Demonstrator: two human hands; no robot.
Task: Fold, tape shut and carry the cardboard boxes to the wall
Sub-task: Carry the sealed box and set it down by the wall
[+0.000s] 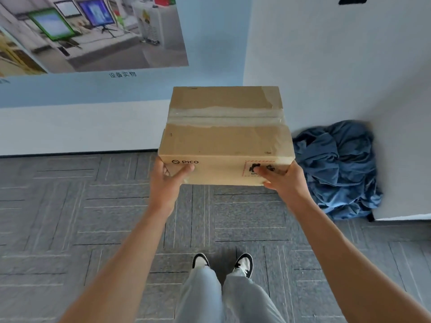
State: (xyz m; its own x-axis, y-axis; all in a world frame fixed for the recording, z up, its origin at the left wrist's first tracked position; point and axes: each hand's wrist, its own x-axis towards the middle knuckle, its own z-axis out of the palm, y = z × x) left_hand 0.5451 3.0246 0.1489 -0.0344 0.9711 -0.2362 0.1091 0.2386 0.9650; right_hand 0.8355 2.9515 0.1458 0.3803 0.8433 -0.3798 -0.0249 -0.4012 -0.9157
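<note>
We hold the taped cardboard box (225, 136) in the air: our left hand (166, 180) and right hand (285, 183) grip its near corners, thumbs on the front side.

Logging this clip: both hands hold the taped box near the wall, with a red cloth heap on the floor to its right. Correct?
Not quite: the cloth heap is blue, not red, as the head view shows. Otherwise right: left hand and right hand hold the taped box.

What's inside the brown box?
That cannot be seen: the cardboard box is closed, with clear tape across its top flaps. The left hand and right hand hold it.
</note>
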